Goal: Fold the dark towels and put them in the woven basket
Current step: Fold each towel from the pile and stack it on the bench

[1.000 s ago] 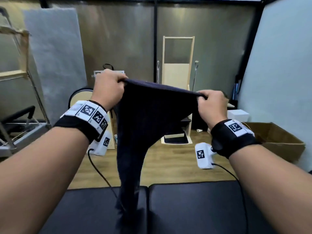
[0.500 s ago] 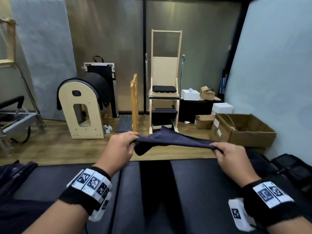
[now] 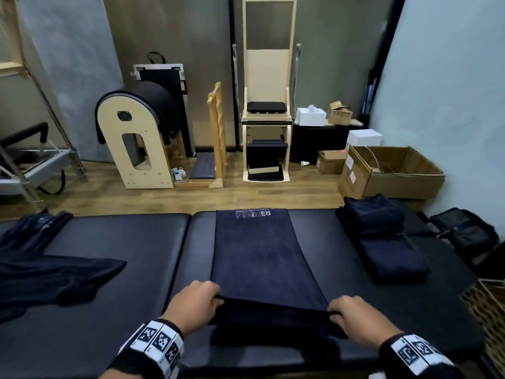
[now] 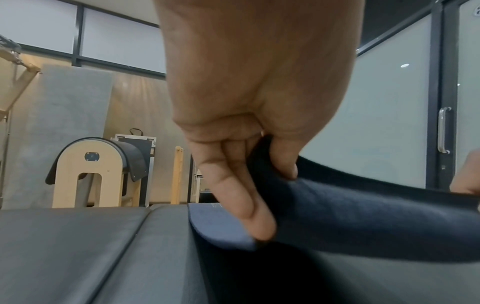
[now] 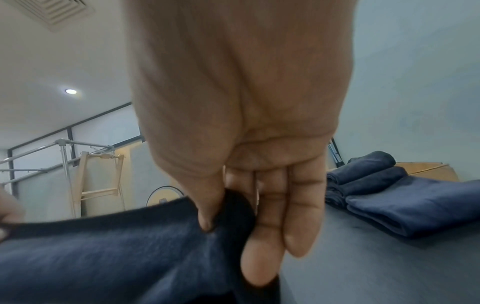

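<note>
A dark navy towel lies lengthwise on the black padded table, its far end bearing a white logo. My left hand pinches its near left corner, thumb over fingers. My right hand pinches the near right corner. The near edge is lifted slightly off the table between the hands. Folded dark towels are stacked at the right, also seen in the right wrist view. Unfolded dark towels lie heaped at the left. The woven basket shows at the right edge.
Beyond the table stand a wooden arched barrel, a tall wooden chair frame and an open cardboard box on the wood floor. A black bag sits off the table's right end.
Both hands came down from chest height, bringing the hanging towel down and spreading it flat along the table. The head view tilted down toward the table.
</note>
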A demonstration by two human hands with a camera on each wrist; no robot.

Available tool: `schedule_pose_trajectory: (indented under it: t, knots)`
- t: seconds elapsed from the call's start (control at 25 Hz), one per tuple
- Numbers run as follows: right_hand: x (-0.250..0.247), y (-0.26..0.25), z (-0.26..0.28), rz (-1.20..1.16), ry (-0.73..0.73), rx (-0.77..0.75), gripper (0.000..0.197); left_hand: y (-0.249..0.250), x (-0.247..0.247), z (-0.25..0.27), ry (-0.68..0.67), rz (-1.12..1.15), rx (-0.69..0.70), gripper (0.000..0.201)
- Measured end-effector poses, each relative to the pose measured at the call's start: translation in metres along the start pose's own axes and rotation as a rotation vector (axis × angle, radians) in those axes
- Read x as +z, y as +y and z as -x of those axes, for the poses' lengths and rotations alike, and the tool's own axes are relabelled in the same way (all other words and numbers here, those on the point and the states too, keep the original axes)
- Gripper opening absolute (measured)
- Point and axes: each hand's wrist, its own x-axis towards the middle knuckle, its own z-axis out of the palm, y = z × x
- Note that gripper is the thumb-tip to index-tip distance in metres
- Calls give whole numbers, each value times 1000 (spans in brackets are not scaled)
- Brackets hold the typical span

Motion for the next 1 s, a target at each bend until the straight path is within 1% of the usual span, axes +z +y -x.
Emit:
schedule_pose_trajectory:
  t: [0.08,0.12,0.2,0.32,0.44,0.56,0.68,0.72,0.88,1.0]
  knots:
    - [-8,2,1,-8,-82,-9,18,6,-6,2,-88,-8,-15,27]
    - [-13,3,0,-8,-119,-15,13,9,-10,0,-120,-2,-20,25]
    - [-21,3,-8,7,-157,-33,13,9,-15,-10,-164,13,-30,23]
    - [-32,1,-30,-14,-120,-29,15,4,-18,-34,-196,43,-38,25]
    - [-46,-5,-65,-37,-42,-10,13,-2,-26,-70,-187,102,-36,19]
    - [-67,-11,-125,-71,71,10,8,-18,-41,-134,-93,102,-51,24]
    - [-87,-12,-200,-98,165,42,18,-41,-51,-211,12,110,-34,14]
    - [-91,-10,-227,-91,188,62,19,-50,-52,-239,31,130,-32,13]
    - [-97,-6,-320,-84,233,135,17,-77,-43,-336,47,142,-42,8]
    - [-95,4,-373,-92,261,149,12,-92,-28,-389,49,147,-97,7]
